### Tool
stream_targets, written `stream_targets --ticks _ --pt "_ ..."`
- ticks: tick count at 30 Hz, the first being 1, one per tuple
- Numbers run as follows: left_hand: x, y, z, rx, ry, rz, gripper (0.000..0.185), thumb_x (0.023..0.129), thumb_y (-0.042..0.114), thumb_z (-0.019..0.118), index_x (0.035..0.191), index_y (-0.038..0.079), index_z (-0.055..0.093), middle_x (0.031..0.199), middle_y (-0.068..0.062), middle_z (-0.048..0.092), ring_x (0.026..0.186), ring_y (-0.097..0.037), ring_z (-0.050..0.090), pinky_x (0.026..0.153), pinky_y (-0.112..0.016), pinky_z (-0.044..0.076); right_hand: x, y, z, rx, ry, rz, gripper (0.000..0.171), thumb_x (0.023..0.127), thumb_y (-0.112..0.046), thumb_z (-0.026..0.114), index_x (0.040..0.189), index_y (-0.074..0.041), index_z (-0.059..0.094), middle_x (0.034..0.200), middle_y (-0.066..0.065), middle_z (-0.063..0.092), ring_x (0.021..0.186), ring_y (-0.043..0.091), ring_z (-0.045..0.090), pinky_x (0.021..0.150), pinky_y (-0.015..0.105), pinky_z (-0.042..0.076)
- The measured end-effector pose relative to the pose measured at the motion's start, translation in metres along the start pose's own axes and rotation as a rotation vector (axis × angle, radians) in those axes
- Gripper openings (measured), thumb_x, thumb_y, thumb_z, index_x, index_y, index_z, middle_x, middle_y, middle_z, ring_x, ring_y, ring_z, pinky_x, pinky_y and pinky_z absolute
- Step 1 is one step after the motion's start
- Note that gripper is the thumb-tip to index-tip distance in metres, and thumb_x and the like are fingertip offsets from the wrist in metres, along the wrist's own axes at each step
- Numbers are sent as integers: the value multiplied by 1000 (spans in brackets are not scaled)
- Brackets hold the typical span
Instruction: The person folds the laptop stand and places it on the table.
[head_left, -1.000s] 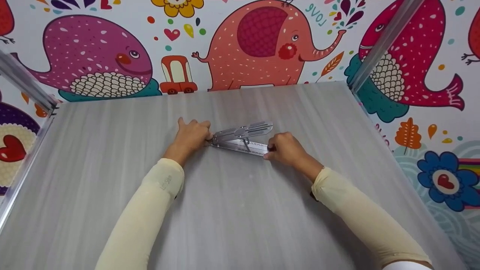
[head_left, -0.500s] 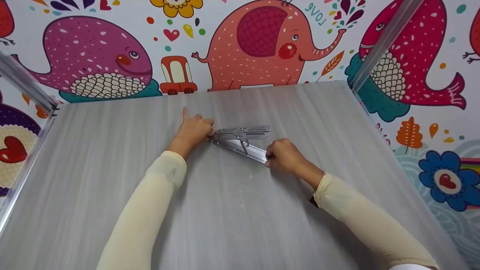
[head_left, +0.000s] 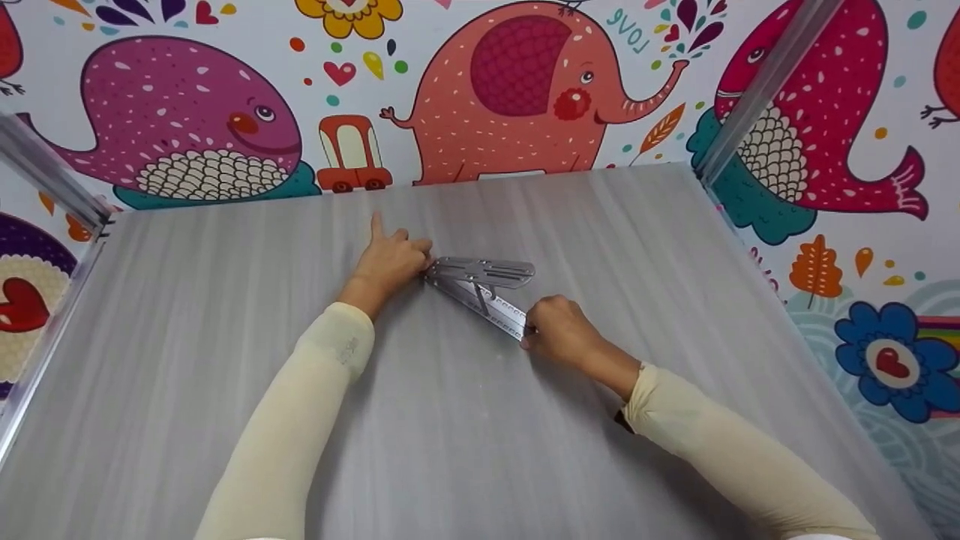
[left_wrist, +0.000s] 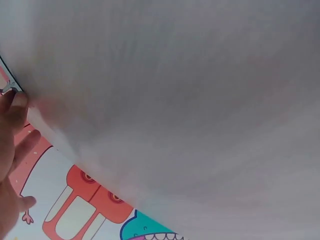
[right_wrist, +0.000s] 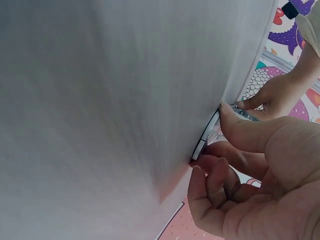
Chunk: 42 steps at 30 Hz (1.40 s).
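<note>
A silver folding metal stand (head_left: 487, 271) is held low over the table in the head view, its slotted upper plate angled away from the lower plate (head_left: 501, 313). Thin struts join the two plates. My left hand (head_left: 386, 262) pinches the hinged end, with one finger pointing away from the stand. Fingers and thumb of my right hand (head_left: 566, 330) grip the far end of the lower plate. The right wrist view shows that plate's edge (right_wrist: 206, 135) between thumb and fingers. In the left wrist view, only part of my left hand (left_wrist: 10, 145) shows at the left edge.
Both hands work over a grey wood-grain table (head_left: 420, 420). Behind it stands a wall printed with cartoon animals (head_left: 517, 90). Metal frame posts (head_left: 765, 90) rise at the table's back corners.
The right hand has moved toward the person and slightly left, swinging the lower plate with it. The angle between the plates looks wider. A finger of the left hand has straightened.
</note>
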<state>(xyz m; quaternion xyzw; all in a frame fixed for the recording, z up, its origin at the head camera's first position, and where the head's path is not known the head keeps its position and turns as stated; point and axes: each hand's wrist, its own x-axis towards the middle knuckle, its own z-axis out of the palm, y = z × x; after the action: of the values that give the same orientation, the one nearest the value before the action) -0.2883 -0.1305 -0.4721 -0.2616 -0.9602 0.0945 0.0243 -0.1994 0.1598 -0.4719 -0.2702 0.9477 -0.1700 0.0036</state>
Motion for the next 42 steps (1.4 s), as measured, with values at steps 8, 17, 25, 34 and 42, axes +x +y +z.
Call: stream_targets --ticks 8,17,25,34,42 --pt "2 3 2 34 -19 -20 27 97 10 68 123 16 73 109 -6 71 113 -32 65 113 -78 20 1 0 1 11 -40 29 13 74 -12 89 77 -4 78 73 7 73 72 23 66 68 42 57" --pt "1 5 0 27 -29 -30 31 96 13 70 127 18 73 118 -5 72 118 -32 63 113 -77 22 0 3 1 10 -47 26 16 74 -17 90 75 -7 77 69 3 69 67 19 60 66 41 54" --pt "1 7 -3 11 -35 -33 32 95 11 70 125 20 74 120 -5 70 120 -33 62 114 -77 22 4 11 -2 46 -47 -14 20 73 -19 91 70 -8 75 64 -1 66 62 12 48 58 31 46" --pt "-4 22 -4 -135 52 -116 30 99 8 65 127 15 73 122 -13 70 113 -38 64 106 -73 38 10 29 -8 178 -95 12 29 68 -31 94 78 -9 77 66 -5 65 65 7 50 60 24 41" --pt "-8 44 -22 -322 109 -143 34 96 5 63 129 11 71 110 -17 71 92 -35 70 87 -54 56 15 47 -15 187 -175 -142 46 74 -21 90 116 -6 77 89 5 75 80 19 66 73 29 51"
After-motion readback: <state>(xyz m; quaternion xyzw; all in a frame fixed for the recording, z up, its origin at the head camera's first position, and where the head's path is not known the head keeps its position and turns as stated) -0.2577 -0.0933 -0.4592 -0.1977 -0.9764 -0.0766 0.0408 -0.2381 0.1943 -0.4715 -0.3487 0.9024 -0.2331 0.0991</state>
